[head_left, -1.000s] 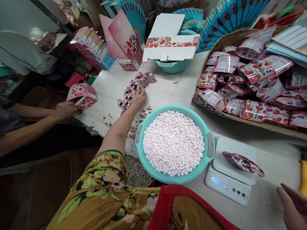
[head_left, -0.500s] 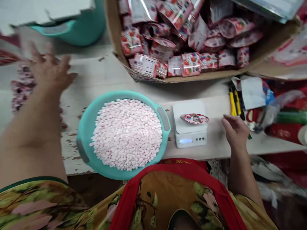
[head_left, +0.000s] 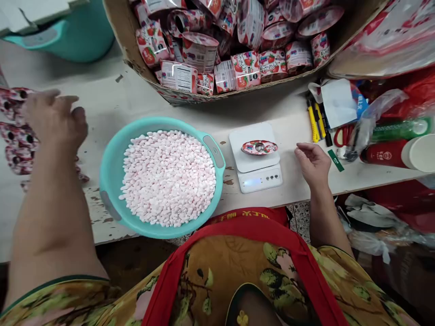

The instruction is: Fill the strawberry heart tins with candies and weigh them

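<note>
My left hand (head_left: 56,117) reaches over the far left of the table, fingers apart and a little bent. Beside and partly under it are several small red printed packets (head_left: 19,141) with dark round openings; whether the fingertips touch them I cannot tell. My right hand (head_left: 313,165) rests loosely curled to the right of a white digital scale (head_left: 260,179), thumb apart from the fingers, nothing in it. On the scale's plate stands one red printed packet (head_left: 259,147), its top facing me. Left of the scale is a turquoise basin (head_left: 108,165) full of pale pink candies (head_left: 170,179).
A cardboard box (head_left: 118,34) of strawberry-printed packets (head_left: 246,68) stands at the back. Another turquoise basin (head_left: 84,38) is at the back left. Yellow cutters (head_left: 316,120), red-handled scissors (head_left: 343,135), a green bottle (head_left: 401,129) and a red cup (head_left: 384,151) lie at the right.
The view has shifted, so the basin, scale and box sit further left and higher. My left hand's fingers, spread wide before, are more bent. The right hand stays beside the scale.
</note>
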`<state>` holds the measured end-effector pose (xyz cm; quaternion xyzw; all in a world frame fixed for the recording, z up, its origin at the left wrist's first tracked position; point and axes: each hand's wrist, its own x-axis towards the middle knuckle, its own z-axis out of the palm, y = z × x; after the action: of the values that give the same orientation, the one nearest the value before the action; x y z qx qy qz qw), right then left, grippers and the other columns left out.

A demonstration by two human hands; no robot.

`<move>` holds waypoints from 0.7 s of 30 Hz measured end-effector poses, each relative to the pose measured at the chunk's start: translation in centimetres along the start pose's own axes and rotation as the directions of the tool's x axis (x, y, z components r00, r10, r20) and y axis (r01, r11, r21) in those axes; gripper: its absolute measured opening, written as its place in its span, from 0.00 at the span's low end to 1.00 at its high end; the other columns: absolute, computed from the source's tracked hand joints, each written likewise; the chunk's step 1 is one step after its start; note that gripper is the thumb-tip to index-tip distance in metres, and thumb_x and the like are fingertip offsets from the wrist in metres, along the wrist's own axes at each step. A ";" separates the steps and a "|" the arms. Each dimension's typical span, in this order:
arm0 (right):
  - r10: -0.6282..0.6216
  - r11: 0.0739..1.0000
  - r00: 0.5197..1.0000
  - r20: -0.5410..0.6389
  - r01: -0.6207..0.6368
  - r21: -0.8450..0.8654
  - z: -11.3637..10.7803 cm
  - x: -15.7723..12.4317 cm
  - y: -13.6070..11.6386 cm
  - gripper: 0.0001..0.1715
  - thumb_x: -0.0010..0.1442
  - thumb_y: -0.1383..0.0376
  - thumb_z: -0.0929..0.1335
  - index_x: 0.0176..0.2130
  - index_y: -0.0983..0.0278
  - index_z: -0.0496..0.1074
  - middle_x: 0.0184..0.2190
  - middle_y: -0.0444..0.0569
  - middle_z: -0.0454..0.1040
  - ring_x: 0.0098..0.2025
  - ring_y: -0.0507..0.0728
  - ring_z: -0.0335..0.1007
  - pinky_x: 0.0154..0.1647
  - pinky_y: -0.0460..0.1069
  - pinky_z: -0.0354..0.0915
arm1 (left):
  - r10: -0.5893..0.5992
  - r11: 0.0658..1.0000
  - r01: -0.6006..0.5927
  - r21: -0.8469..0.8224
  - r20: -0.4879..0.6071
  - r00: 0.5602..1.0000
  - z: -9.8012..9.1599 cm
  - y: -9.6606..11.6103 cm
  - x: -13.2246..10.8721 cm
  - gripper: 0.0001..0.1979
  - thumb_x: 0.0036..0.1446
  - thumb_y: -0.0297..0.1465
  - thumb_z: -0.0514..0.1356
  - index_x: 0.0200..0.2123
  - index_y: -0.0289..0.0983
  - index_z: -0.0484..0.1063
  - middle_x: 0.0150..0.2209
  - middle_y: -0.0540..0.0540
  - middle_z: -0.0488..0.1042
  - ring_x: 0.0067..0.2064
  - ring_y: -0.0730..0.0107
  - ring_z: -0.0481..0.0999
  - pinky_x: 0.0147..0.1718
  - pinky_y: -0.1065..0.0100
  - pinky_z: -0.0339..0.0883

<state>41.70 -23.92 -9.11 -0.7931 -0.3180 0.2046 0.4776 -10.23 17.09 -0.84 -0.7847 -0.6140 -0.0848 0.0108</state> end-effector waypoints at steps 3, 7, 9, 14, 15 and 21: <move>-0.019 1.000 1.000 0.011 0.018 0.010 0.0 -0.4 -0.3 0.19 0.58 0.54 0.74 0.45 0.63 0.79 0.42 0.50 0.81 0.41 0.56 0.78 0.51 0.55 0.75 | 0.241 0.968 -0.246 -0.039 -0.111 0.964 -2.5 6.3 -2.6 0.36 0.61 0.52 0.49 0.57 0.30 0.75 0.59 0.45 0.76 0.64 0.53 0.72 0.62 0.48 0.58; -0.098 0.995 0.995 0.032 0.098 0.020 0.5 0.0 -2.2 0.20 0.59 0.52 0.73 0.44 0.63 0.78 0.42 0.51 0.81 0.40 0.56 0.78 0.50 0.55 0.75 | 0.569 0.753 -0.539 -0.379 -0.036 0.821 -5.0 18.5 -7.0 0.31 0.66 0.51 0.54 0.62 0.35 0.71 0.58 0.45 0.77 0.59 0.57 0.76 0.60 0.54 0.67; -0.181 0.982 0.983 -0.002 0.181 0.044 1.1 1.5 -4.3 0.20 0.60 0.52 0.73 0.45 0.63 0.77 0.44 0.52 0.81 0.41 0.56 0.79 0.48 0.55 0.76 | 0.763 0.592 -0.638 -0.492 0.090 0.640 -4.9 25.2 -9.5 0.33 0.66 0.50 0.58 0.68 0.42 0.65 0.66 0.43 0.70 0.64 0.54 0.71 0.62 0.55 0.66; -0.500 0.864 0.856 -0.133 0.503 -0.012 3.0 8.4 -11.7 0.24 0.62 0.54 0.71 0.54 0.61 0.73 0.51 0.54 0.78 0.47 0.58 0.78 0.49 0.55 0.75 | 0.910 0.408 -0.787 -0.462 0.279 0.308 -1.8 36.1 -13.6 0.30 0.67 0.41 0.59 0.70 0.45 0.62 0.61 0.37 0.73 0.51 0.50 0.78 0.44 0.58 0.70; -0.559 0.829 0.823 -0.102 0.556 -0.062 3.6 10.1 -13.1 0.24 0.62 0.54 0.71 0.54 0.61 0.73 0.51 0.54 0.78 0.48 0.59 0.77 0.50 0.55 0.75 | 0.900 0.426 -0.793 -0.435 0.292 0.324 -1.6 36.7 -13.6 0.25 0.71 0.40 0.54 0.68 0.44 0.65 0.56 0.37 0.75 0.46 0.53 0.80 0.39 0.59 0.69; -0.563 0.646 0.721 0.403 0.688 -0.331 9.5 20.2 -17.8 0.24 0.58 0.62 0.72 0.54 0.64 0.77 0.53 0.59 0.77 0.58 0.67 0.73 0.63 0.63 0.68 | 0.638 0.712 -0.521 -0.471 0.123 0.760 -7.4 28.0 -9.7 0.23 0.69 0.38 0.57 0.66 0.47 0.66 0.56 0.42 0.77 0.47 0.58 0.79 0.40 0.64 0.68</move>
<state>44.66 2.24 1.90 -0.6862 -0.6736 0.0475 0.2704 13.64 0.01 7.50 -0.9262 -0.2968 -0.0926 -0.2132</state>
